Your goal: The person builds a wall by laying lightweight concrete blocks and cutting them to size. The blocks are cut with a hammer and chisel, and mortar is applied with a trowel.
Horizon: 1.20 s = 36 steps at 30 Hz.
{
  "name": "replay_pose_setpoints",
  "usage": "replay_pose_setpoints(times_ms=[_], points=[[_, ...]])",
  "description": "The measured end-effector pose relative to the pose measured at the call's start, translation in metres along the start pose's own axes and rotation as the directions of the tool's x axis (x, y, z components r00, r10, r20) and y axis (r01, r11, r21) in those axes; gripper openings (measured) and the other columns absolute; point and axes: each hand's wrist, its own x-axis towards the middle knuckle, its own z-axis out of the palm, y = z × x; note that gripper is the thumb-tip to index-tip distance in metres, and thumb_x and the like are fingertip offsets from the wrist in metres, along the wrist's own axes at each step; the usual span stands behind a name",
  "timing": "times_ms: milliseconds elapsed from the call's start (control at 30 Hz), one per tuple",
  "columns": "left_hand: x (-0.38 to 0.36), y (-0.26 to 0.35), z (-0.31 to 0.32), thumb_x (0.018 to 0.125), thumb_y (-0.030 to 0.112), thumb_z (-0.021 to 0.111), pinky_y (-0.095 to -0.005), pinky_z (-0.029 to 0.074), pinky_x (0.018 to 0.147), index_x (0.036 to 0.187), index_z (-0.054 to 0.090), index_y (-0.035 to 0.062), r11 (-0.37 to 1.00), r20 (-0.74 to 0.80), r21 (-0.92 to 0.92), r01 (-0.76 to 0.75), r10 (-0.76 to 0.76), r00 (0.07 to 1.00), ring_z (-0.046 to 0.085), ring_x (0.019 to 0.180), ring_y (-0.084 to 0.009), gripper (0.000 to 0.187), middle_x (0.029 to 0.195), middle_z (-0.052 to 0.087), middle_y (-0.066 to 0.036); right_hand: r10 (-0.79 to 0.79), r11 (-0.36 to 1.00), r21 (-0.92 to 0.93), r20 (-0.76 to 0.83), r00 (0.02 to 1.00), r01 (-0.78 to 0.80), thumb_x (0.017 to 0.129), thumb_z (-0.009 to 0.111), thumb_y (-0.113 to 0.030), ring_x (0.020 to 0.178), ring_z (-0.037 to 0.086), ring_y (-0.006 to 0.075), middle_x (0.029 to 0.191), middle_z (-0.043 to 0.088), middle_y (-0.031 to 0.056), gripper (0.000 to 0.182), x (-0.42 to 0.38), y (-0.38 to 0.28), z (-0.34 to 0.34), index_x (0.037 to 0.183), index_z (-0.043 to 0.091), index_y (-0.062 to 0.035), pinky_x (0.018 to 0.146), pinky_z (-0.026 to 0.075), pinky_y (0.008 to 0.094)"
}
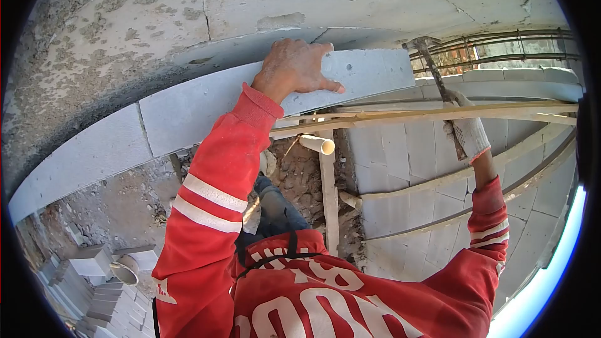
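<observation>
My left hand point(297, 69), bare, lies over the top of a pale grey concrete block point(372, 67) at the end of a row on a wall. Its thumb and forefinger are spread apart on the surface; the other fingers are partly hidden at the far edge. In my right hand point(464, 126), which wears a whitish knitted glove, a hammer point(431, 62) is gripped by its handle. The hammer head point(421, 42) is up near the block's right end, apparently just off it. Another block point(181, 126) adjoins the first on the left, with a thin joint between.
Wooden poles point(432, 114) cross between my arms. A cut plastic pipe point(317, 144) points up below the wall. Steel rebar point(494, 50) runs at the upper right. Stacked blocks point(116, 307) and a bucket point(125, 270) stand at the lower left. A block wall point(400, 169) rises on the right.
</observation>
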Motion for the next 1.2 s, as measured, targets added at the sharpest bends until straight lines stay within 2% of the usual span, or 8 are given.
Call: replay_pose_setpoints(times_ms=[67,200,267,433,700,900,1033,1200], points=[[-0.001,-0.004,0.003,0.065,0.079,0.079,-0.0493,0.055,0.092,0.137,0.064,0.0119,1.0,-0.011,0.016,0.0,0.0,1.0,0.074,0.101,-0.0375,0.1,0.099,0.076,-0.02,0.189,0.98,0.097,-0.197,0.962,-0.173,0.103,0.058,-0.017,0.051,0.052,0.0083,0.073,0.055,-0.001,0.026,-0.003,0.011,0.021,0.125,0.061,-0.0034,0.044,0.042,0.0267],[0.004,-0.004,0.005,0.066,0.083,0.075,-0.05,0.055,0.092,0.136,0.065,0.0135,0.999,-0.001,0.034,-0.023,0.023,1.0,0.074,0.101,-0.0367,0.099,0.098,0.076,-0.019,0.241,0.968,0.123,-0.238,0.941,-0.217,0.103,0.059,-0.017,0.05,0.05,0.0076,0.073,0.053,-0.0014,0.013,-0.025,0.029,0.045,0.109,0.06,-0.0059,0.042,0.039,0.0256],[0.007,0.0,0.005,0.067,0.082,0.075,-0.0506,0.055,0.091,0.136,0.065,0.0134,0.999,0.01,0.037,-0.026,0.025,1.0,0.073,0.101,-0.0371,0.098,0.098,0.076,-0.019,0.188,0.891,0.452,-0.301,0.935,-0.033,0.104,0.059,-0.018,0.049,0.048,0.0063,0.073,0.052,-0.0021,0.013,-0.05,0.006,0.073,0.096,0.053,-0.0094,0.041,0.037,0.0243],[0.0,-0.005,0.007,0.068,0.08,0.075,-0.052,0.054,0.09,0.133,0.065,0.0126,0.998,-0.05,0.043,-0.036,0.038,0.998,0.073,0.1,-0.0386,0.094,0.098,0.076,-0.019,0.26,0.774,0.632,-0.352,0.899,0.024,0.104,0.059,-0.019,0.048,0.044,0.0048,0.07,0.047,-0.003,0.013,-0.091,0.019,0.124,0.097,0.051,-0.0112,0.04,0.034,0.0222],[-0.05,-0.037,-0.003,0.087,0.072,0.064,-0.0525,0.054,0.089,0.125,0.072,0.0156,0.987,-0.246,0.148,0.056,-0.018,0.969,0.071,0.1,-0.0407,0.068,0.102,0.075,-0.018,0.159,0.899,0.434,-0.436,0.886,0.052,0.104,0.061,-0.02,0.046,0.04,0.0051,0.068,0.047,-0.0013,0.019,-0.144,0.073,0.211,0.108,0.05,-0.005,0.039,0.031,0.0232],[-0.18,-0.118,-0.062,0.1,0.055,0.058,-0.0526,0.054,0.086,0.108,0.078,0.0108,0.919,-0.356,0.203,0.336,-0.251,0.9,0.07,0.098,-0.0395,0.05,0.098,0.074,-0.021,0.206,0.902,0.425,-0.563,0.801,0.067,0.105,0.06,-0.024,0.051,0.041,0.0066,0.074,0.048,0.0018,0.028,-0.195,0.113,0.256,0.118,0.05,-0.0015,0.041,0.032,0.0241],[-0.229,-0.163,-0.062,0.1,0.056,0.057,-0.0527,0.054,0.087,0.107,0.079,0.0103,0.93,-0.427,0.124,0.346,-0.265,0.865,0.07,0.098,-0.0399,0.051,0.101,0.075,-0.018,0.086,0.921,0.345,-0.633,0.769,0.182,0.103,0.061,-0.033,0.053,0.046,0.01,0.078,0.053,0.0052,0.045,-0.225,0.114,0.265,0.125,0.048,0.0038,0.044,0.036,0.0254],[-0.229,-0.175,-0.055,0.099,0.058,0.057,-0.052,0.054,0.088,0.11,0.078,0.0096,0.945,-0.497,0.165,0.281,-0.167,0.852,0.069,0.098,-0.0406,0.054,0.103,0.075,-0.017,-0.279,0.869,0.273,-0.416,0.865,0.412,0.103,0.059,-0.024,0.058,0.05,0.0097,0.084,0.06,0.0083,0.051,-0.225,0.057,0.254,0.139,0.042,0.0081,0.05,0.04,0.0257]])
